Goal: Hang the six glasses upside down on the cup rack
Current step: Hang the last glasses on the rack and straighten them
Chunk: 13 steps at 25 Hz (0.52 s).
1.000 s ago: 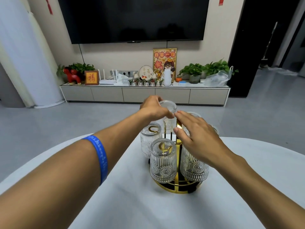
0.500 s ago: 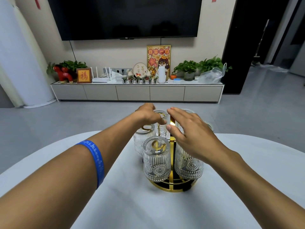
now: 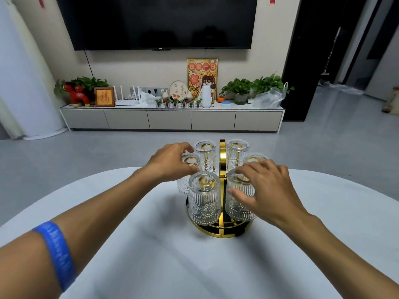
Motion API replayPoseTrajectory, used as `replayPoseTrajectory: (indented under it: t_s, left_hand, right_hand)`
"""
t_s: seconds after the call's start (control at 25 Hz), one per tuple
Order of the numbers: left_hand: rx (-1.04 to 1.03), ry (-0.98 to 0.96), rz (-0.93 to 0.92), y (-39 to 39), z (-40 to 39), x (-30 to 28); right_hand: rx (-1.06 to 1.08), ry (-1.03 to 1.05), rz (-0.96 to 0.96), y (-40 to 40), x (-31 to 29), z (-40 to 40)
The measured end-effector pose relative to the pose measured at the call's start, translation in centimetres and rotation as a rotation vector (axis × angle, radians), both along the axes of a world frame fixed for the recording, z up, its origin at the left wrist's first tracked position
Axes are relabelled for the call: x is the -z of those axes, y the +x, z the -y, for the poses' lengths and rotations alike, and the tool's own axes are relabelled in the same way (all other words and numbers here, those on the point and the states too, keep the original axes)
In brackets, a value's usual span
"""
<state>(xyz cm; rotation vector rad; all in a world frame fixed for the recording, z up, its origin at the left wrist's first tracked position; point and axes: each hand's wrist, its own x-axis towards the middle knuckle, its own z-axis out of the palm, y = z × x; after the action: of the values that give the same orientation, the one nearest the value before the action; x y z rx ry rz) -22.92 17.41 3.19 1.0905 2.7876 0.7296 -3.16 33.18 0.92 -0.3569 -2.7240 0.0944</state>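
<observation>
A gold cup rack (image 3: 220, 233) with a round base and an upright centre handle stands on the white table (image 3: 151, 244). Several ribbed clear glasses hang upside down on it: a front left glass (image 3: 204, 200), a front right glass (image 3: 236, 209), a back left glass (image 3: 205, 155), a back right glass (image 3: 235, 154) and others at the sides. My left hand (image 3: 171, 164) is at the rack's left side with its fingers apart, curved beside a side glass (image 3: 191, 160). My right hand (image 3: 266, 190) is spread over the front right glass and holds nothing.
The table's curved far edge (image 3: 323, 175) runs just behind the rack. Beyond it are a grey floor, a low TV cabinet (image 3: 170, 119) with plants and ornaments, and a wall-mounted television (image 3: 162, 20). A blue wristband (image 3: 57, 253) is on my left forearm.
My left hand lowered the back left glass onto the rack and let go, then drew back to the left. My right hand slid down and right, off the centre handle.
</observation>
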Motion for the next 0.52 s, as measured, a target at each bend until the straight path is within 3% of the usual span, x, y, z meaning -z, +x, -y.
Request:
replayPoseTrajectory:
  t_s: [0.16, 0.32, 0.52]
  left_hand:
    - [-0.024, 0.032, -0.036, 0.9, 0.1, 0.4]
    - [-0.01, 0.384, -0.202, 4.4, 2.1, 0.4]
    - [0.11, 0.173, -0.132, 8.3, 3.5, 2.3]
  right_hand:
    - [0.119, 0.062, 0.014, -0.1, 0.6, 1.3]
    - [0.065, -0.17, -0.185, 0.3, 1.2, 2.4]
    - [0.078, -0.159, -0.301, 1.8, 2.1, 3.2]
